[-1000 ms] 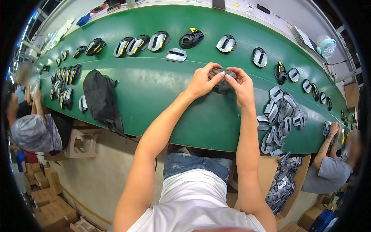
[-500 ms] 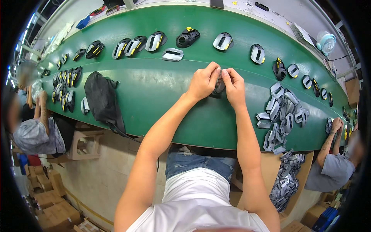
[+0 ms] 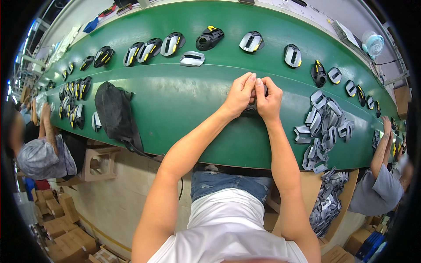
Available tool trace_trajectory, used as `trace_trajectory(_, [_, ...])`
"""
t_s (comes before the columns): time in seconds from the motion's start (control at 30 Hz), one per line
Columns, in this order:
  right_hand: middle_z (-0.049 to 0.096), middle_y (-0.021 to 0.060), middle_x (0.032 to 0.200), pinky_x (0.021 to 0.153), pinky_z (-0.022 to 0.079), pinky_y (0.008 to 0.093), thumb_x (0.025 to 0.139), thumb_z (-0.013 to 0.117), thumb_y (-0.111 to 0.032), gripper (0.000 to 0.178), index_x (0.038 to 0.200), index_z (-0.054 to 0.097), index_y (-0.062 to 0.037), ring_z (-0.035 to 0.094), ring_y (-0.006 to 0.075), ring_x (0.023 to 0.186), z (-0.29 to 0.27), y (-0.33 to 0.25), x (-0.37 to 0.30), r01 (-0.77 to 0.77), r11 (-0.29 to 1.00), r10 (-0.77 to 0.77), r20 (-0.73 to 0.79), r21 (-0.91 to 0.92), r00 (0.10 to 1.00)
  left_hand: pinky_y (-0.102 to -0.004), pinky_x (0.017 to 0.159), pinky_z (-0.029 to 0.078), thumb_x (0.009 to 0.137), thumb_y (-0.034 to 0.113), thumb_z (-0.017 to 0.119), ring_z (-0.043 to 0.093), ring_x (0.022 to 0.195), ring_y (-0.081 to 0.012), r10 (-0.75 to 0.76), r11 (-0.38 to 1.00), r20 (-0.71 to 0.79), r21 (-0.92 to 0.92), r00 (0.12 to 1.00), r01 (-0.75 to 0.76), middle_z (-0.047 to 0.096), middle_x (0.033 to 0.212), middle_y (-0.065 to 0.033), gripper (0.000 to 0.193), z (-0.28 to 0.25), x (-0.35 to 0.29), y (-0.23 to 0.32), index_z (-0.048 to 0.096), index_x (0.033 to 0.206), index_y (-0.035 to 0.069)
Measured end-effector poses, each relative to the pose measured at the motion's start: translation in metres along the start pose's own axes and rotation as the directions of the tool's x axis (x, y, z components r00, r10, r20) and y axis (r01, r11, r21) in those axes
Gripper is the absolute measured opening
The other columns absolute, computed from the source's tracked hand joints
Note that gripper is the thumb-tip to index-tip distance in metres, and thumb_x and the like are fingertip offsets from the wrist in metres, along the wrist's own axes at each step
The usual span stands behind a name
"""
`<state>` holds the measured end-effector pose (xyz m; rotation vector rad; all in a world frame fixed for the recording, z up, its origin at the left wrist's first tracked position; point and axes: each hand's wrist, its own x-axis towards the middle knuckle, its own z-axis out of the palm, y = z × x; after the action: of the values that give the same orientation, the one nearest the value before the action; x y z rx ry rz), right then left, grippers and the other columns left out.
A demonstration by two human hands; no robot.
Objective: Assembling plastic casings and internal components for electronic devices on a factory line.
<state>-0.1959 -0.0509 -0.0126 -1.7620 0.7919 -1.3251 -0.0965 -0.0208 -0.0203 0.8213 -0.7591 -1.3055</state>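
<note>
hands nearly touching, we pinch a dark, plastic-looking moulded part (image 3: pixel 251 108), mostly hidden, between left hand (image 3: pixel 240 94) and right hand (image 3: pixel 269 100) over the smooth green counter (image 3: pixel 188 109); we judge it light, stiff, slightly slippery, best held by its side edges.

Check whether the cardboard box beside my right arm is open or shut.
Open: nothing covers the top of the cardboard box, and the gray parts heaped inside it show plainly.
</note>
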Motion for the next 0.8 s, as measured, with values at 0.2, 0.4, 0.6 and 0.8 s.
trace_trajectory(0.2, [0.051, 0.003, 0.055, 0.044, 0.035, 0.0247, 0.09, 0.053, -0.014, 0.023, 0.072, 0.053, -0.0001, 0.044, 0.0078, 0.048, 0.0, 0.003, 0.002, -0.003, 1.0, 0.003, -0.003, 0.017, 1.0, -0.0219, 0.044, 0.031, 0.097, 0.023, 0.044, 0.034, 0.052, -0.0034, 0.151, 0.962, -0.068, 0.239, 0.986, -0.13, 0.04, 0.06, 0.0039, 0.03, 0.002, 0.002, 0.003, 0.043, 0.072, 0.007])
trace_trajectory(0.4, [0.04, -0.0044, 0.06, 0.046, 0.028, 0.0199, 0.096, 0.044, -0.021, 0.031, 0.07, 0.044, -0.0059, 0.034, 0.0032, 0.052, 0.001, 0.016, -0.004, -0.104, 0.947, 0.115, -0.018, 0.304, 0.993, -0.02, 0.046, 0.031, 0.098, 0.027, 0.043, 0.036, 0.054, -0.0027, 0.295, 0.892, -0.007, 0.359, 0.956, -0.273, 0.039, 0.062, 0.0043, 0.03, 0.008, -0.003, -0.004, 0.042, 0.075, 0.008])
trace_trajectory(0.6, [0.04, -0.0041, 0.06, 0.046, 0.028, 0.0203, 0.097, 0.042, -0.021, 0.032, 0.068, 0.043, -0.0062, 0.034, 0.0035, 0.052, 0.002, 0.015, -0.006, -0.052, 0.965, 0.068, -0.052, 0.258, 0.996, -0.0224, 0.045, 0.032, 0.098, 0.026, 0.042, 0.038, 0.052, -0.0045, 0.395, 0.796, -0.043, 0.515, 0.918, -0.318, 0.042, 0.059, 0.002, 0.032, 0.012, -0.006, -0.004, 0.044, 0.075, 0.004])
trace_trajectory(0.8, [0.043, 0.0042, 0.056, 0.048, 0.035, 0.0262, 0.095, 0.043, -0.018, 0.031, 0.069, 0.043, 0.0, 0.04, 0.0099, 0.052, -0.002, 0.014, -0.007, -0.014, 0.994, 0.02, -0.058, 0.111, 0.998, -0.0331, 0.046, 0.036, 0.096, 0.02, 0.044, 0.042, 0.047, -0.0217, 0.425, 0.771, -0.055, 0.545, 0.904, -0.329, 0.048, 0.056, -0.0136, 0.029, 0.012, -0.004, -0.008, 0.045, 0.074, 0.0])
